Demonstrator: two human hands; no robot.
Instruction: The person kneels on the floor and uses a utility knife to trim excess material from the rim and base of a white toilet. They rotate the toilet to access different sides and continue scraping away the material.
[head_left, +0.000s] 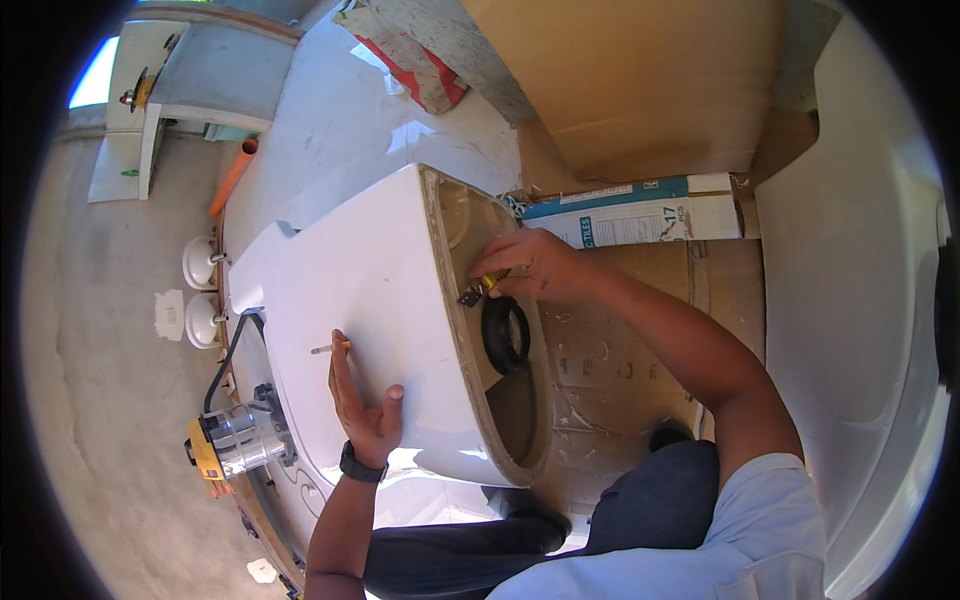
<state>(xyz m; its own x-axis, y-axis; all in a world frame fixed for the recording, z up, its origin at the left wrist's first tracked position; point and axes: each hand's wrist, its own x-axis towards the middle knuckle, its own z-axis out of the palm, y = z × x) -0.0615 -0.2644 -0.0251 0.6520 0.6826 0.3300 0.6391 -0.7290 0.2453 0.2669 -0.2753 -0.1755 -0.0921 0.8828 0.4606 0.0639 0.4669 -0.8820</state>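
Observation:
A white ceramic toilet bowl (370, 300) lies on its side with its unglazed underside facing right. A black rubber ring (506, 335) sits in the outlet hole of that underside. My right hand (535, 265) is at the underside just above the ring, gripping a small tool with a yellow handle (487, 284). My left hand (362, 405) rests flat on the smooth white side of the bowl, fingers spread, a black watch on the wrist. A small bolt (328, 348) sticks out of the bowl by my left fingertips.
A yellow and silver power tool (232, 442) with a black cord lies at the left. A long cardboard box (640, 212) sits behind the bowl, under a large brown board (640, 80). A white tub wall (850, 300) runs along the right. An orange pipe (232, 178) lies at the upper left.

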